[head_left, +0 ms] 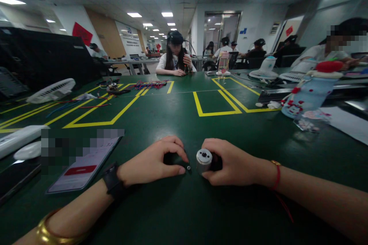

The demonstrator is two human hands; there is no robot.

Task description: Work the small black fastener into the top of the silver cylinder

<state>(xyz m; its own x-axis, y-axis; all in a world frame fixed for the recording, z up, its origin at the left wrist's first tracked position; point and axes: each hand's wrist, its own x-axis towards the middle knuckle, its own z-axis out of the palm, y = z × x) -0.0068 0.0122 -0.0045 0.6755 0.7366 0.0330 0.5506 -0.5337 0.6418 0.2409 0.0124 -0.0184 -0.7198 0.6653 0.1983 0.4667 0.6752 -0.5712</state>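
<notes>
At the far left of the frame, a phone is lying face up on the green table. Just right of it, your left hand is pinching a small black part between thumb and fingertips at lower centre. Your right hand is gripping a small silver cylinder, its round end face turned toward the black part, the two near but apart. At the right edge, a decorated bottle is lying on the table.

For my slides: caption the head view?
Left hand pinches a small black part; right hand grips a metal cylinder.
</notes>
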